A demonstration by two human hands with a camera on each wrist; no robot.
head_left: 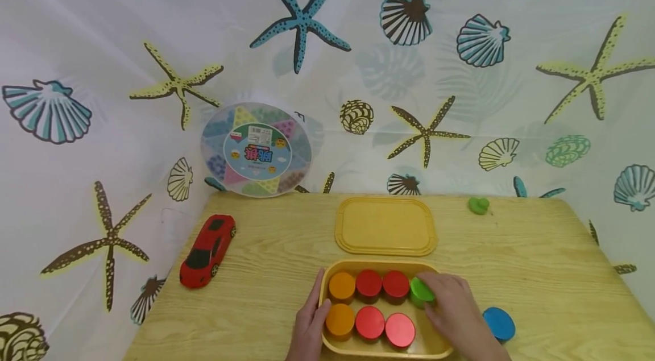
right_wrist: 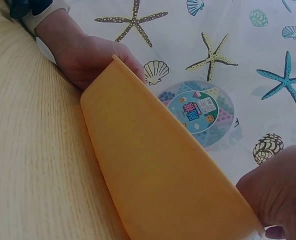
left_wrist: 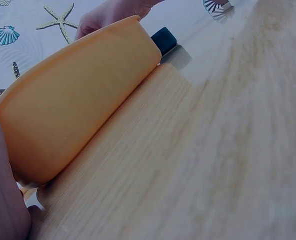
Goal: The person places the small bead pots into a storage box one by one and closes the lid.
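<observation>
A yellow plastic tub [head_left: 389, 353] stands on the table's near side. In it sit two orange round blocks [head_left: 341, 286], several red round blocks [head_left: 369, 283] and a green round block [head_left: 422, 291] in the back right part. My right hand [head_left: 455, 307] reaches over the tub's right side and grips the green block; its grip is out of sight in the right wrist view. At the tub's left end my left hand [head_left: 308, 324] holds the wall, thumb at the rim and fingers along the outside. A blue round block [head_left: 499, 324] lies outside the tub, right of my right forearm.
Behind the tub lies a flat yellow lid [head_left: 386, 225]. A red toy car [head_left: 208, 252] is at the left edge, and a small green object [head_left: 479, 205] at the back right. One round game board [head_left: 256, 149] leans against the patterned cloth [head_left: 327, 88] at the back.
</observation>
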